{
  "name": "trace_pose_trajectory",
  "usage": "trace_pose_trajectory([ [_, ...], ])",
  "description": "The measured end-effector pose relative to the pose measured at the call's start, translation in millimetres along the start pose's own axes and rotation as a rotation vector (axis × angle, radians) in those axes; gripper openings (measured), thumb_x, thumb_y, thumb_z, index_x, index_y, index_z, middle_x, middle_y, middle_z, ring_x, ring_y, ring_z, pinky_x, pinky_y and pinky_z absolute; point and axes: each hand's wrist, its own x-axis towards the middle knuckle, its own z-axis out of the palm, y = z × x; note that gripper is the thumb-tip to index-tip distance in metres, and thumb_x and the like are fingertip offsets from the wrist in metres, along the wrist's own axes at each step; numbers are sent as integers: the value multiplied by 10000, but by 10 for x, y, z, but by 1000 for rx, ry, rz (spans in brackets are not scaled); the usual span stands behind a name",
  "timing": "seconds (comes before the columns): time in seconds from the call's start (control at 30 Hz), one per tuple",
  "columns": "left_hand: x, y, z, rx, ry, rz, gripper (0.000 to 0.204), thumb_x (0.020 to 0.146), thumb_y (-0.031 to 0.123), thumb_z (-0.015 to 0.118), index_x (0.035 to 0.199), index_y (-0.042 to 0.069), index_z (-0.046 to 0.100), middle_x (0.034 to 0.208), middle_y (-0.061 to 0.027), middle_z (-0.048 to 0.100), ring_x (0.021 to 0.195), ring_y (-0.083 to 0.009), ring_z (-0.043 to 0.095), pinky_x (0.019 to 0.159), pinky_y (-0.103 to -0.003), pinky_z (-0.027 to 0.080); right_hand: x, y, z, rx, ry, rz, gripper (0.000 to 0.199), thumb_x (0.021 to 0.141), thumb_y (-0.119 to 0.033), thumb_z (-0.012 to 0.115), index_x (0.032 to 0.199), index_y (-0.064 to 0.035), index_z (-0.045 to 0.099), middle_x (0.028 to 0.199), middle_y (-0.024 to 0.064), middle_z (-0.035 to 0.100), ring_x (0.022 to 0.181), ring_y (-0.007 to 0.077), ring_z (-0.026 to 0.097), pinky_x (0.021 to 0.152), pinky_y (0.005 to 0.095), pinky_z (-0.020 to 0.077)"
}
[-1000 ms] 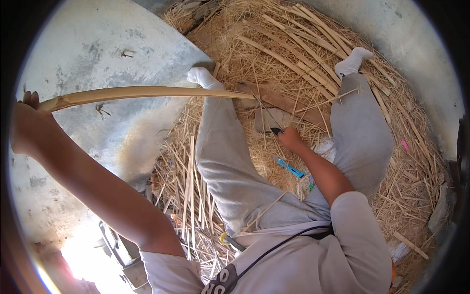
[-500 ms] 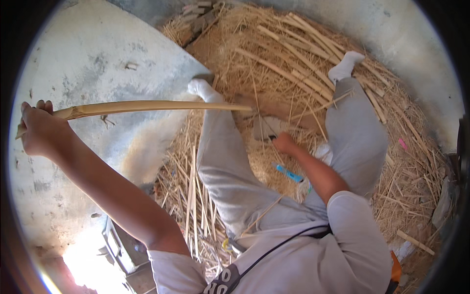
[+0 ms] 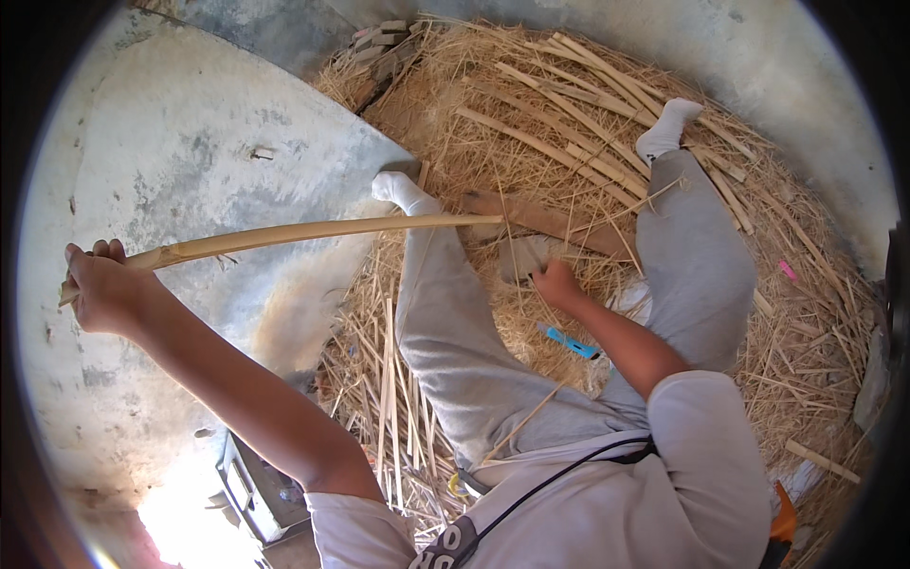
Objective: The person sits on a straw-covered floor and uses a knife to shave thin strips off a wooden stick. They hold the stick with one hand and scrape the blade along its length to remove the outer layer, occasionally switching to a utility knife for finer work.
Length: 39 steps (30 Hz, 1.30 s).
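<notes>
From the head camera: the long bamboo strip [image 3: 313, 233] runs left to right across the scene, bowed slightly, and here's the key relation: its free right tip sits just beyond the right hand [image 3: 559, 283] and a little to its left. So the right hand is the nearer one to that tip, while the left hand [image 3: 112, 286] has the opposite end, out at the far left, fingers wrapped firmly round it. The strip crosses above the left shin [image 3: 422, 248]; touching or not, I can't tell. Its tip is over the near edge of a brown plank [image 3: 569, 226].

Poses now! Left arm reaching well out to the left, only gently bent. Right forearm angled far and left between the legs, fist clenched around what looks like a knife [image 3: 532, 276], blade too blurred to read. Nearer in, a blue cutter [image 3: 569, 341] lies on the straw [image 3: 517, 327].
</notes>
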Motion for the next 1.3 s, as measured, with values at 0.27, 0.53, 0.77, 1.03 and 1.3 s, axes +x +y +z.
trace_pose_trajectory([
  [0.27,-293,-115,1,99,-81,27,187,960,112,667,965,-31,547,763,-107,605,604,-130,583,532,-240,505,-58,53,-66,72,-420,333,380,856,-282,631,804,93,668,661,203,650,597,320,652,614,431,516],
  [0.53,-105,29,-62,40,-108,31,230,873,18,742,949,-68,542,790,-161,625,646,-182,622,582,-264,567,-158,-380,-394,133,-251,54,364,852,-268,643,801,91,682,677,229,660,645,310,686,642,431,532],
  [0.77,-199,5,-16,108,-195,86,288,853,46,771,986,-120,578,828,-175,644,703,-193,647,637,-274,590,-332,-439,-463,160,-68,-42,334,890,-253,640,820,74,649,629,178,617,572,252,628,592,417,485],
  [1.03,53,18,-20,237,-192,90,299,839,85,778,986,-141,647,913,-203,682,808,-227,701,697,-295,624,-643,-462,-477,363,59,-105,277,946,-205,608,799,26,568,606,106,524,512,159,476,536,398,385],
  [1.3,501,-423,-11,192,-209,111,269,816,-3,754,986,-134,592,876,-210,673,718,-228,686,624,-288,609,-688,-404,-220,347,61,-192,351,928,-269,649,865,77,650,658,187,624,594,240,612,593,415,458],
])
